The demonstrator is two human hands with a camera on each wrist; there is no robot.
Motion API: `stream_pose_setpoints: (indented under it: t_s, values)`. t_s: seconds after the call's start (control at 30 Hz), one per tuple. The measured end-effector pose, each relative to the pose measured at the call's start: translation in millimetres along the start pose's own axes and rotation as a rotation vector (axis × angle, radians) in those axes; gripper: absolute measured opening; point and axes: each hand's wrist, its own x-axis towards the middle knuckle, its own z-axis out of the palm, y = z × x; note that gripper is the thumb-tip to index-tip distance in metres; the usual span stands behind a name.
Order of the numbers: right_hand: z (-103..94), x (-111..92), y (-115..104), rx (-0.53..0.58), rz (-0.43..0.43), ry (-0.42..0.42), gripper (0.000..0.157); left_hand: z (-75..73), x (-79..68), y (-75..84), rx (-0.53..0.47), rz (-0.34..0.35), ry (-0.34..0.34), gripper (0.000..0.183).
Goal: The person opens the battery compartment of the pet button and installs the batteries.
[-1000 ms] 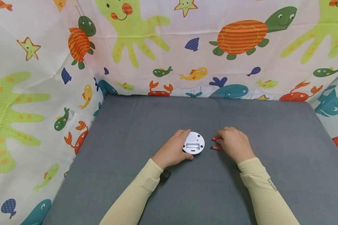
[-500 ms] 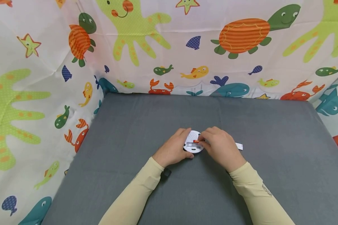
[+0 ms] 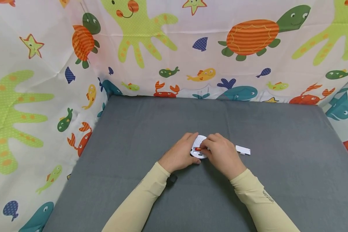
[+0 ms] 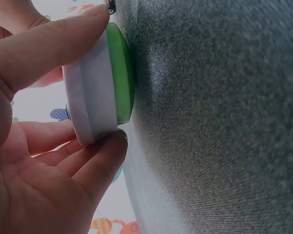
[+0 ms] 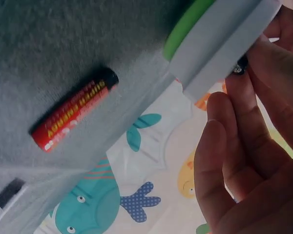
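A round white device [image 3: 198, 139] with small holes and a battery compartment lies compartment-up on the grey table; a green layer [image 4: 121, 73] shows beneath its white body in the left wrist view. My left hand [image 3: 178, 154] grips its left side between thumb and fingers. At the compartment, my right hand [image 3: 221, 154] pinches a red battery [image 3: 198, 149], partly hidden by the fingertips; its dark end [image 5: 240, 67] shows in the right wrist view. A second red battery [image 5: 74, 109] with a black end and yellow lettering lies on the cloth near the right hand.
A white battery cover [image 3: 243, 150] lies just right of the right hand. Under the left wrist sits a small black block [image 3: 171, 179]. White fabric walls [image 3: 150, 48] printed with sea animals stand along the back and sides of the grey table [image 3: 150, 122].
My right hand has picked up one red battery, carried it left to the device and lowered it to the compartment. The white cover came into view behind it. My left hand keeps its grip.
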Motion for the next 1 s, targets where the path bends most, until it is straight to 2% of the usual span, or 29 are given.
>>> stream_pose_setpoints:
  t_s: [0.1, 0.27, 0.37, 0.5, 1.0]
  values:
    - [-1.1, 0, 1, 0.049, 0.057, -0.016, 0.014, -0.3, 0.0, 0.1, 0.008, 0.002, 0.004, 0.098]
    - [-4.8, -1, 7, 0.199, 0.271, -0.034, 0.011, 0.9, 0.5, 0.6, 0.033, -0.007, 0.004, 0.1]
    - [-5.1, -2, 9, 0.254, 0.351, -0.074, 0.007, 2.0, 0.8, 0.9, 0.038, -0.014, 0.005, 0.1]
    - [-3.4, -2, 9, 0.295, 0.38, -0.107, 0.007, 3.1, 1.5, 0.9, 0.04, -0.02, 0.009, 0.1]
    - [5.0, 2, 10, 0.338, 0.497, -0.101, 0.02, 5.0, 1.6, 2.1, 0.03, 0.005, 0.033, 0.099]
